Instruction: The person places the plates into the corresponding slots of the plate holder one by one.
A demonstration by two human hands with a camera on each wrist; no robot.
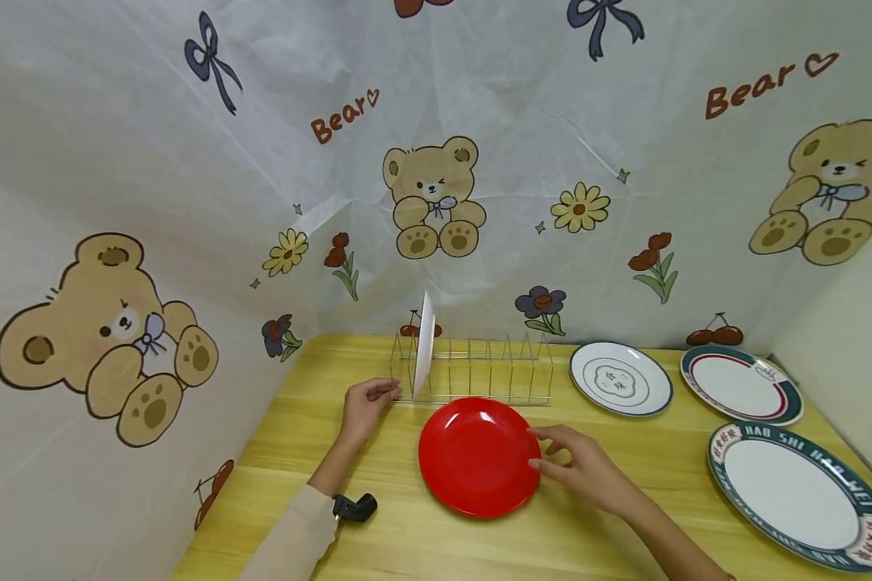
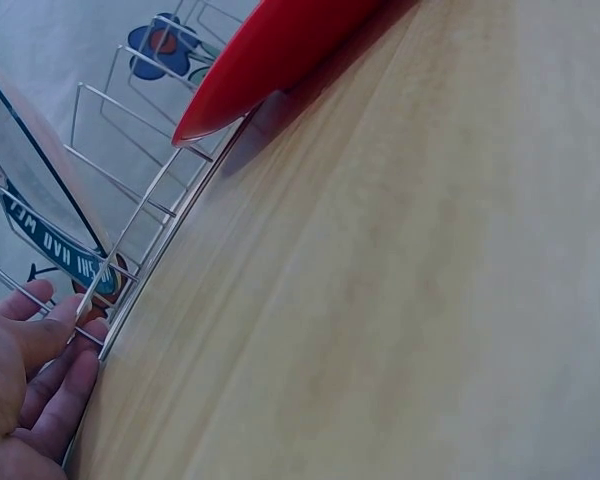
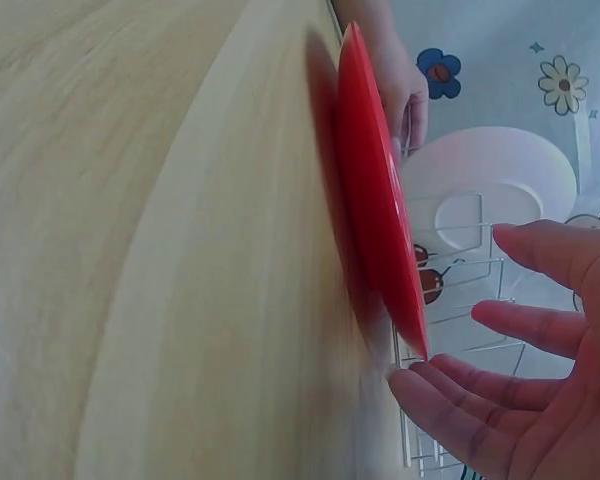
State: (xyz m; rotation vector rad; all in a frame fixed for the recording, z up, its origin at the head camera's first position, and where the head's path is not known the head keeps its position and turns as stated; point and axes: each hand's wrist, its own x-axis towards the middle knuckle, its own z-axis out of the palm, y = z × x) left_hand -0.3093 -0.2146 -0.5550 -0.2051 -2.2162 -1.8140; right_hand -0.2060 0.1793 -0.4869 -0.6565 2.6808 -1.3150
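Observation:
A wire dish rack (image 1: 480,399) stands at the back of the table. My left hand (image 1: 366,407) pinches the wire at its left front end, as the left wrist view shows with the thumb and fingers about the wire (image 2: 82,312). One white plate (image 1: 425,347) with a green lettered rim stands upright in the rack's left part. In front of the rack lies a red plate (image 1: 480,457), face up. My right hand (image 1: 581,468) is at its right edge, fingers spread and fingertips (image 3: 417,385) by the rim; whether they touch it I cannot tell.
To the right lie a white plate with a thin dark rim (image 1: 621,379), a green-and-red-rimmed plate (image 1: 743,386) and a large plate with a green lettered rim (image 1: 799,496). A bear-printed cloth (image 1: 509,105) hangs behind the wooden table (image 1: 407,549).

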